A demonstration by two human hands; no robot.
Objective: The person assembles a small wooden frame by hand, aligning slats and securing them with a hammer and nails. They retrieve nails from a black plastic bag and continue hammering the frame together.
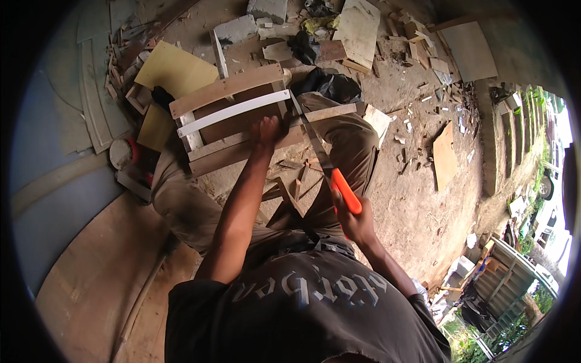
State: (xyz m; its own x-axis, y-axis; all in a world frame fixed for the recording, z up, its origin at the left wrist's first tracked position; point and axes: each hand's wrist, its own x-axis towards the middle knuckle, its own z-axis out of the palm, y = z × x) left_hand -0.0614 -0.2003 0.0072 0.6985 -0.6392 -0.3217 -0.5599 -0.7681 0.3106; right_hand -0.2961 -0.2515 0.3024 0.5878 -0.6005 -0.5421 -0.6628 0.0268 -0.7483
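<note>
My right hand (pixel 353 219) is wrapped round the orange handle of a hand saw (pixel 318 145). The saw's blade points away from me and to the left, crossing over a long wooden slat (pixel 330 113) that reaches above my right thigh. My left hand (pixel 268 129) is closed over this slat, left of the blade; its fingertips are partly hidden. The slat lies across a wooden frame (pixel 227 85) made of several boards, between my knees. One thin white strip (pixel 236 112) spans the frame just beyond my left hand, ending near the blade's tip.
Offcuts lie on the dirt floor between my legs. Yellowish board (pixel 175 69) and a red container (pixel 124 153) are at the left. Black plastic (pixel 333 85), a pale panel (pixel 358 30) and scraps are beyond the frame. A plywood piece (pixel 445 156) lies at the right.
</note>
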